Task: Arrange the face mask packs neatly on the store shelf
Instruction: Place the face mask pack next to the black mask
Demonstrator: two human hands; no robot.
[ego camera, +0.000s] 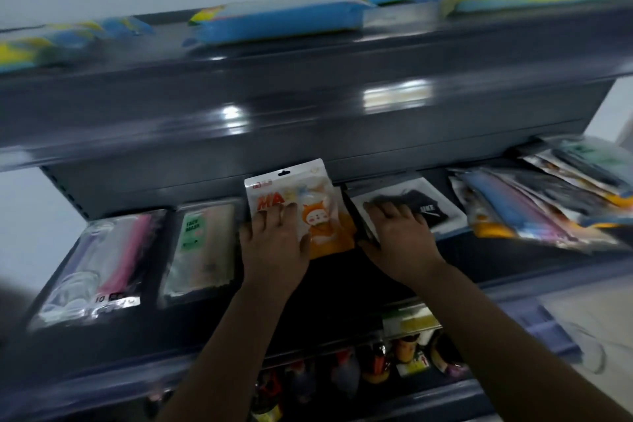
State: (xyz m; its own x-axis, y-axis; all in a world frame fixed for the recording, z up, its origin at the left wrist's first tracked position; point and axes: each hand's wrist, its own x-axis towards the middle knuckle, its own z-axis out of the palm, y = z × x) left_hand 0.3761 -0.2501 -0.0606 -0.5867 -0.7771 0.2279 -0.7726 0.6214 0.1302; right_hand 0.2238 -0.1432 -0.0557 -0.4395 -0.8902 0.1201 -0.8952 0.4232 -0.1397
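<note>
On the dark grey middle shelf (pixel 329 288) my left hand (pixel 274 243) presses flat on a white and orange cartoon mask pack (pixel 318 202), fingers spread over its lower left. My right hand (pixel 400 236) rests on a clear pack holding a black mask (pixel 428 207), thumb at the pack's left edge. Left of these lie a pack with pink masks (pixel 106 260) and a pale pack with a green label (pixel 202 247). A loose, fanned heap of mixed mask packs (pixel 548 202) lies at the shelf's right end.
The upper shelf (pixel 308 96) overhangs close above, carrying blue and yellow packs (pixel 281 20). A lower shelf holds small colourful items (pixel 376 363). The frame is motion-blurred. Pale floor (pixel 589 312) shows at the right.
</note>
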